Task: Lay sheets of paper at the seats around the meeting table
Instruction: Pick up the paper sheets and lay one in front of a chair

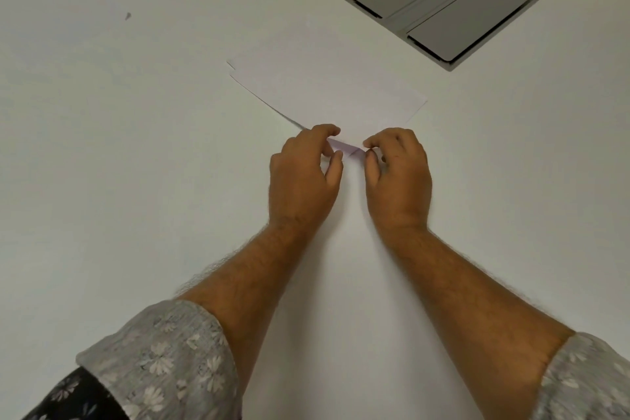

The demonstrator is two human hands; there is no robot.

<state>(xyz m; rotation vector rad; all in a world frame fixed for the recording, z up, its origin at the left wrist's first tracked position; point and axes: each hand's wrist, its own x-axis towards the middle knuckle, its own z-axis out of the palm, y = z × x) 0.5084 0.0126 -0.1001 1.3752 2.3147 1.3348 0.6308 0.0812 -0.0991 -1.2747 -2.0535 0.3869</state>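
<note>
A small stack of white paper sheets (327, 92) lies on the white meeting table (136, 181), turned so that one corner points toward me. My left hand (303, 177) and my right hand (397, 174) meet at that near corner. Both pinch it between thumb and fingertips, and the corner is lifted slightly off the table. The sheets in the stack are a little offset, with a lower edge showing at the far left corner.
A grey metal cable hatch (441, 3) with two flaps is set into the table at the back right. A faint white sheet with a small dark mark (127, 16) lies at the far left. Patterned sleeves cover my forearms at the bottom.
</note>
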